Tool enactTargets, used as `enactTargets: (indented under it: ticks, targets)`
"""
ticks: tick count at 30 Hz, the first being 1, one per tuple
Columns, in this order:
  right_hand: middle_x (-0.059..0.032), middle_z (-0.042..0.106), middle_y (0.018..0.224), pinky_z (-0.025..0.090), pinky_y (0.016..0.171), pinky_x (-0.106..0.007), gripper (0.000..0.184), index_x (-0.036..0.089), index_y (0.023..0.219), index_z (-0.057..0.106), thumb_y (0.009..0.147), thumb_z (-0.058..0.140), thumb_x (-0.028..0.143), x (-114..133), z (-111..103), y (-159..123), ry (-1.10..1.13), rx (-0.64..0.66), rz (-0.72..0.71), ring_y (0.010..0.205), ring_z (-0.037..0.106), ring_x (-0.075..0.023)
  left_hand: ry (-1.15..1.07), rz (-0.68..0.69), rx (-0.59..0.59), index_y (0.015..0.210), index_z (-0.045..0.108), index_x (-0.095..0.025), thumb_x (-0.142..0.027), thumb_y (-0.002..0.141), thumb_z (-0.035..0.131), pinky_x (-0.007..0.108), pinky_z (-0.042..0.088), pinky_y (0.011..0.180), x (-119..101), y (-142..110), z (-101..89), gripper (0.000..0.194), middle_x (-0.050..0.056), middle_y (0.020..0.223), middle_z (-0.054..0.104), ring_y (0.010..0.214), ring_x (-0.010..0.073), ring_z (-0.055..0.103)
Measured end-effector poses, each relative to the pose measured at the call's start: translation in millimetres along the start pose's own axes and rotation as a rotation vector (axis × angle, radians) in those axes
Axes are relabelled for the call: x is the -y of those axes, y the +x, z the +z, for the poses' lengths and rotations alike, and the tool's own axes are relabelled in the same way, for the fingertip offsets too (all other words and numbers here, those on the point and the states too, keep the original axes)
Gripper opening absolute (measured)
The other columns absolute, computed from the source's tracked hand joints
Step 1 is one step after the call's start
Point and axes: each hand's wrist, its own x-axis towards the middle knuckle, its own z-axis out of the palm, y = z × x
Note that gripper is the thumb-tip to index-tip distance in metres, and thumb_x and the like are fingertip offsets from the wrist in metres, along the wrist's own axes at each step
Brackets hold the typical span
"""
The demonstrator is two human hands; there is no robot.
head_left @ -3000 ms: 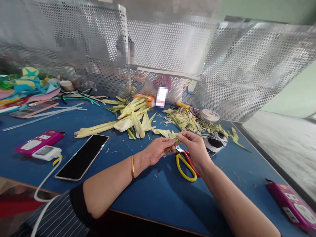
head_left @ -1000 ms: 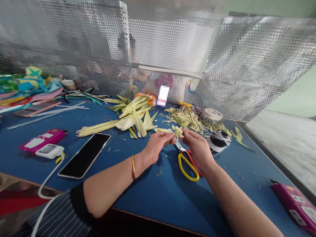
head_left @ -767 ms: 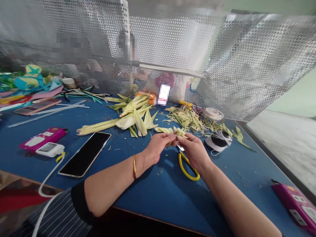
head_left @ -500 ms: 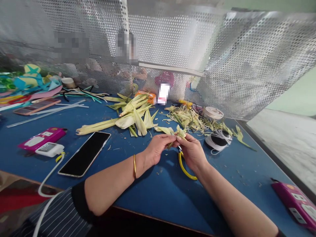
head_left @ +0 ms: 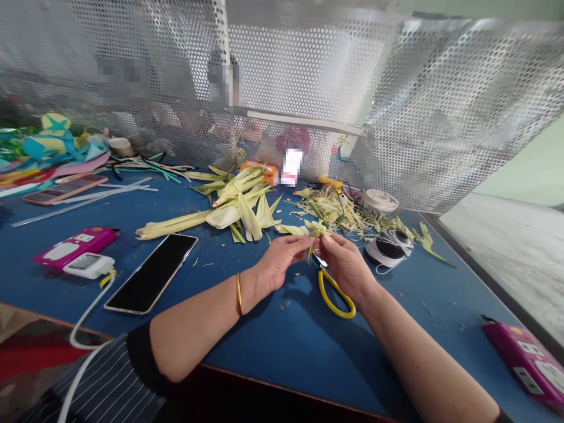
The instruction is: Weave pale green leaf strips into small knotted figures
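Observation:
A small bunch of pale green corn husk (head_left: 315, 229) is pinched between my two hands above the blue table. My left hand (head_left: 284, 257), with a gold bangle at its wrist, closes its thumb and fingers on the bunch from the left. From the right, my right hand (head_left: 346, 261) grips the same bunch, its fingertips close to the left ones. Thin strands hang below the fingers. Yellow-handled scissors (head_left: 337, 299) lie on the table just under my right hand, blades partly hidden. Behind the hands lies a pile of larger corn husks (head_left: 238, 211).
Husk scraps (head_left: 339, 211) lie behind my right hand, near a spool of white cord (head_left: 390, 247) and a roll of white tape (head_left: 379, 201). A dark phone (head_left: 152, 273) and a purple power bank (head_left: 77, 247) are at left. A perforated metal screen (head_left: 304, 64) borders the back.
My right hand has shifted slightly right and turned a little, showing more of the scissors. The husk bunch has tilted between my fingers, and its strands now hang lower.

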Motion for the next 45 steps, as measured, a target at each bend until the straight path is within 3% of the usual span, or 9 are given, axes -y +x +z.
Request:
enactTargets:
  ticks: [2,5,10,13,16,24,31,40,45]
  targets:
    - [-0.0031,0.071,0.083,0.045,0.068,-0.028,0.039,0.021,0.082,0.075,0.057,0.088,0.047,1.6,-1.6,-0.6,-0.044,-0.056,0.005,0.077,0.062,-0.0159,-0.012,0.024,-0.064,0.083,0.079,-0.018,-0.037,0.062,0.086,0.032,0.044,0.084,-0.2,1.9,-1.5,0.029,0.008,0.099,0.075,0.092,0.0183,0.063]
    - [-0.0029,0.069,0.076,0.042,0.066,-0.028,0.039,0.019,0.078,0.075,0.06,0.086,0.052,-0.5,-0.5,-2.5,-0.167,-0.041,0.012,0.072,0.058,-0.0152,-0.033,0.038,-0.113,0.082,0.078,-0.017,-0.035,0.06,0.087,0.032,0.044,0.085,-0.2,2.8,-1.9,0.03,0.008,0.101,0.073,0.094,0.0184,0.062]
    - [0.001,0.058,0.062,0.035,0.061,-0.028,0.033,0.018,0.065,0.072,0.066,0.081,0.05,-7.0,8.1,-8.4,-0.259,0.057,-0.066,0.061,0.045,-0.012,-0.103,-0.032,-0.034,0.077,0.075,-0.016,-0.038,0.059,0.087,0.029,0.045,0.076,-1.3,0.3,0.5,0.031,0.004,0.084,0.07,0.079,0.015,0.06]
    - [0.0004,0.058,0.06,0.035,0.061,-0.029,0.032,0.018,0.062,0.07,0.067,0.08,0.048,-5.6,9.8,-10.3,-0.285,0.084,-0.069,0.061,0.044,-0.0126,-0.119,-0.05,0.002,0.075,0.073,-0.016,-0.045,0.062,0.085,0.028,0.045,0.071,-4.3,-0.7,0.6,0.034,0.002,0.077,0.068,0.073,0.0139,0.059]
    - [-0.0005,0.059,0.06,0.036,0.062,-0.029,0.032,0.019,0.06,0.069,0.068,0.078,0.048,-3.9,8.4,-10.1,-0.353,0.104,-0.086,0.061,0.045,-0.0137,-0.051,-0.015,0.037,0.077,0.074,-0.014,-0.038,0.058,0.087,0.028,0.045,0.072,-6.9,-1.1,0.2,0.033,0.003,0.076,0.068,0.072,0.0138,0.059]
    - [0.0005,0.059,0.06,0.038,0.061,-0.029,0.029,0.02,0.062,0.069,0.07,0.076,0.046,-8.0,3.0,-7.5,-0.489,0.136,-0.161,0.062,0.048,-0.0146,0.01,0.01,-0.054,0.072,0.075,-0.014,-0.029,0.06,0.086,0.028,0.043,0.075,-5.8,0.9,-0.9,0.022,0.005,0.078,0.071,0.075,0.0146,0.06]
    - [-0.0031,0.067,0.069,0.048,0.07,-0.033,0.048,0.02,0.072,0.073,0.069,0.071,0.068,-6.6,2.5,-4.0,-0.291,0.129,-0.009,0.066,0.059,-0.0179,-0.121,-0.043,-0.059,0.075,0.074,-0.014,-0.029,0.059,0.088,0.029,0.047,0.08,-10.3,3.6,-3.7,0.026,0.007,0.083,0.071,0.081,0.0166,0.063]
    - [0.0019,0.058,0.054,0.038,0.057,-0.027,0.034,0.019,0.062,0.066,0.069,0.078,0.049,-5.0,4.8,-8.7,-0.435,0.171,-0.047,0.055,0.049,-0.0123,-0.033,-0.038,-0.062,0.074,0.073,-0.015,-0.03,0.059,0.087,0.027,0.047,0.074,-5.2,4.3,-5.2,0.025,0.007,0.086,0.071,0.081,0.0167,0.062]
    - [0.0046,0.05,0.046,0.03,0.047,-0.025,0.036,0.019,0.057,0.06,0.064,0.079,0.049,-6.4,4.1,-7.3,-0.333,0.132,0.05,0.045,0.041,-0.0091,-0.042,-0.076,-0.209,0.079,0.071,-0.017,-0.036,0.062,0.086,0.026,0.046,0.072,-4.5,7.7,-8.4,0.029,0.005,0.086,0.071,0.078,0.0141,0.063]
